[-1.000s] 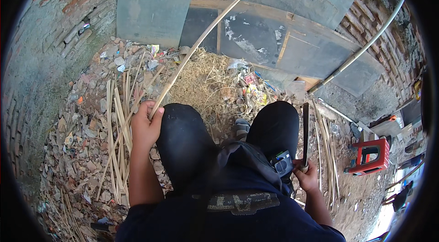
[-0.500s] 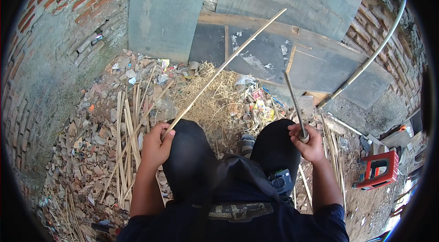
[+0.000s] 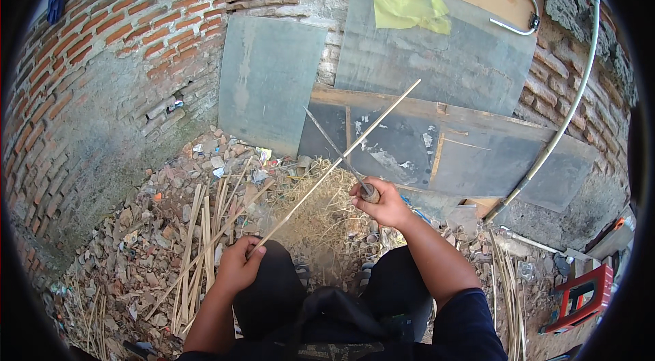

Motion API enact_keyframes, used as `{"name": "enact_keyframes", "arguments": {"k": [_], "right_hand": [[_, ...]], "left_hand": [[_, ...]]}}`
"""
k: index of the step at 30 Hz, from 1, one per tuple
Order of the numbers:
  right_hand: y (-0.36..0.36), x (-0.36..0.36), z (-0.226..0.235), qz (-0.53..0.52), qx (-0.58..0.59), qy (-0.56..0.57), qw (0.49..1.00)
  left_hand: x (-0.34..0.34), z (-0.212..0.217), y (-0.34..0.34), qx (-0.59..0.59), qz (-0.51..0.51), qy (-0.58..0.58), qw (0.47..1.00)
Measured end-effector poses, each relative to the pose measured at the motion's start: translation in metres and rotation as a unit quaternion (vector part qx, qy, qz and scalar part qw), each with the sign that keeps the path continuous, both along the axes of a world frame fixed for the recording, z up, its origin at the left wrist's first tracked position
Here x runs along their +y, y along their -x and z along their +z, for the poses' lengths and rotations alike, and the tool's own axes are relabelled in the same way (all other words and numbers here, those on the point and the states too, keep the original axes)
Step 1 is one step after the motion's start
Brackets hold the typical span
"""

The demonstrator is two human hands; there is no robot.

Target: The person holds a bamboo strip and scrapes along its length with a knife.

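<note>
My left hand (image 3: pixel 239 265), by my left knee, is closed round the lower end of a long, pale bamboo strip (image 3: pixel 307 195). The strip slants up and away to the right. My right hand (image 3: pixel 387 205) grips the handle of a knife with a long, narrow blade (image 3: pixel 325 134). Its blade points forward and left, crossing the strip at about mid-length; I cannot tell whether the two touch. Below them lies a heap of thin, curly shavings (image 3: pixel 327 214).
More strips (image 3: pixel 198 259) lie on rubble at my left, others (image 3: pixel 508 286) at my right. A red stool (image 3: pixel 580 298) stands at far right. Grey boards (image 3: pixel 273 81) lean on the brick wall (image 3: pixel 136 27) ahead, with a pale pole (image 3: pixel 566 115) beside them.
My right hand has swung the knife up and left from beside my right knee to across the strip. My left hand still holds the strip. The view has tilted up.
</note>
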State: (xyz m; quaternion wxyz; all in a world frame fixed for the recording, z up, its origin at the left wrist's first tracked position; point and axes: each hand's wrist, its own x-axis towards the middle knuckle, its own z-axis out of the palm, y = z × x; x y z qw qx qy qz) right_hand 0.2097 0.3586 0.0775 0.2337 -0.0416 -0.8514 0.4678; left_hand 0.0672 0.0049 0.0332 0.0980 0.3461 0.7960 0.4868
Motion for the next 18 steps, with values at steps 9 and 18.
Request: {"name": "enact_keyframes", "arguments": {"k": [9, 18], "right_hand": [[0.020, -0.005, -0.025, 0.050, 0.006, 0.167, 0.985], [0.018, -0.009, -0.037, 0.052, 0.002, 0.166, 0.985]], "left_hand": [[0.008, 0.013, -0.006, 0.030, 0.032, 0.059, 0.997], [0.009, 0.007, -0.012, 0.017, 0.003, 0.076, 0.997]]}}
